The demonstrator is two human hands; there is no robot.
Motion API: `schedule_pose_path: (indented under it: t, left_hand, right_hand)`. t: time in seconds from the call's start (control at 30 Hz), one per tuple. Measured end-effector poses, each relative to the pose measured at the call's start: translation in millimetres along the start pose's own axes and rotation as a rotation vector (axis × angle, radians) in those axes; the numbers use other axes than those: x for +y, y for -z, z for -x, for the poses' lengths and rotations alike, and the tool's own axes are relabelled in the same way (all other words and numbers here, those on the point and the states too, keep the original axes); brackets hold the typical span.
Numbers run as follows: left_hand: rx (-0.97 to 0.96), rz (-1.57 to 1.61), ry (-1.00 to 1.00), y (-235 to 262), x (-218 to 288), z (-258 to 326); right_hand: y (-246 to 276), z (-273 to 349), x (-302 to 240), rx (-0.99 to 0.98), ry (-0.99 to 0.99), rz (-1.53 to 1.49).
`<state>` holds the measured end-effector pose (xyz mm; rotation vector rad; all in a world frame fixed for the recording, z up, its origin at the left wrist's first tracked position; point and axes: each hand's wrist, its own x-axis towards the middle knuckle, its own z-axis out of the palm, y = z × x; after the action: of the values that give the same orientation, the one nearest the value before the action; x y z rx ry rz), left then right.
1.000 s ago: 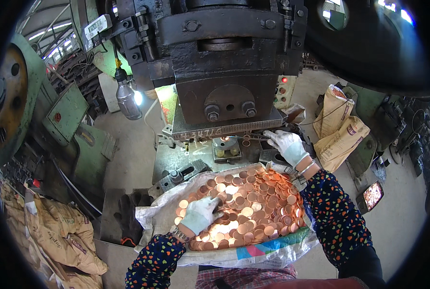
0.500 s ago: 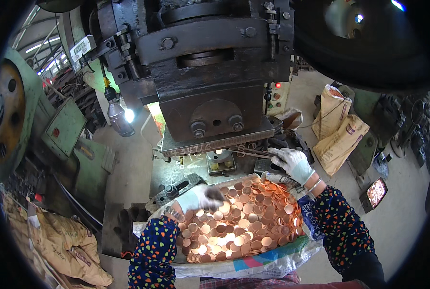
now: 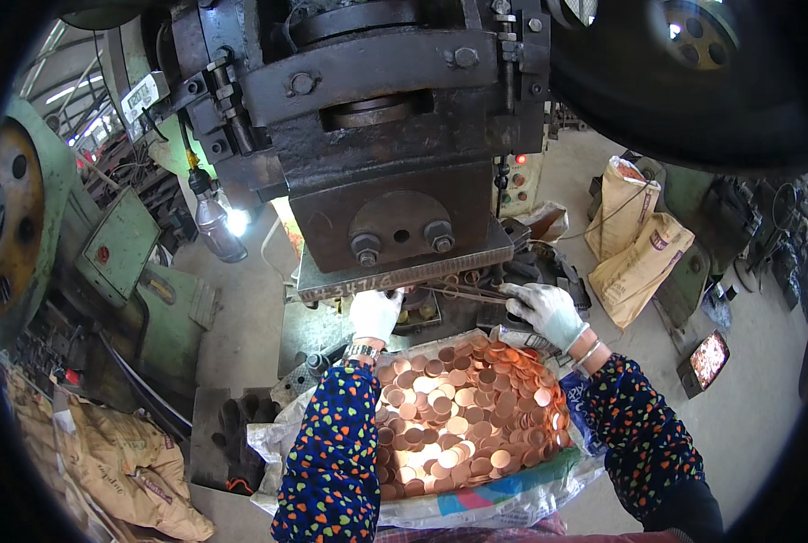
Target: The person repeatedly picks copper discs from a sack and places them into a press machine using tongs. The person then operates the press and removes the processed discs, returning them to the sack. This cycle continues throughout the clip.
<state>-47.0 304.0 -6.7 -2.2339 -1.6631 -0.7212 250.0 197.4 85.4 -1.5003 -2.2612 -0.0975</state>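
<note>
Left hand [image 3: 374,312], gloved, fingers closed at press die under ram [image 3: 395,222]; right hand [image 3: 541,308] grips thin rod [image 3: 463,291]. Copper discs [image 3: 463,412] heaped in open sack [image 3: 513,493] below: small, stiff, prob. slippery; take one by edge, pinch w/ fingertips.

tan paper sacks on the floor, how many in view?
3. Two tan paper sacks stand side by side at right, one behind the other; a third lies at lower left. More may be hidden behind the press.

I can't see my left hand's [image 3: 374,312] fingertips under the press [image 3: 395,208], nor whether they hold a copper disc [image 3: 458,425]. My right hand [image 3: 544,310] partly hides its thin tool [image 3: 463,291].
</note>
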Motion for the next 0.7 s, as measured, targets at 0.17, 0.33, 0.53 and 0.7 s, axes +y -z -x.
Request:
schedule_pose_path:
  t: [0.17,0.33,0.53,0.7]
  left_hand:
    - [0.043,0.08,0.048,15,9,5]
    - [0.114,0.199,0.04,26,13,8]
    - [-0.017,0.429,-0.034,60,1,63]
    - [-0.412,0.528,-0.12,87,-4,140]
  right_hand:
    - [-5,-7,-2,-0.014,0.038,-0.007]
    - [-9,-9,-6,-0.06,0.033,0.041]
    - [-7,19,-22,-0.063,0.084,-0.117]
    - [-10,81,-48,-0.298,-0.16,-0.518]
